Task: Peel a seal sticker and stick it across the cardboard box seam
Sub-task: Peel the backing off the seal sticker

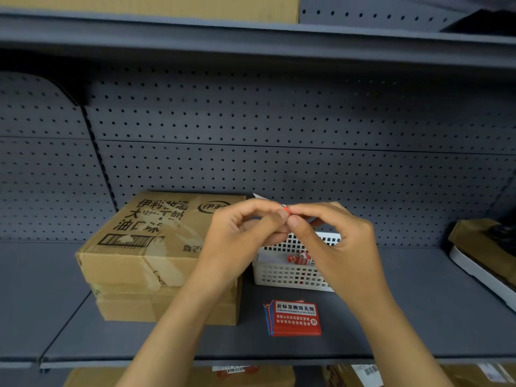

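A taped cardboard box (145, 247) with black print sits on the grey shelf, left of centre, stacked on flatter cardboard. My left hand (240, 236) and my right hand (335, 236) meet above the box's right edge, both pinching a small seal sticker (285, 210). Only a red corner and a white backing tip (258, 196) show between the fingertips. A stack of red seal stickers (296, 318) with white text lies on the shelf below my hands.
A white perforated plastic basket (290, 275) with red stickers inside stands right of the box. A brown and white item (485, 255) lies at the shelf's right end. Grey pegboard (279, 129) forms the back wall. More boxes sit on the shelf below.
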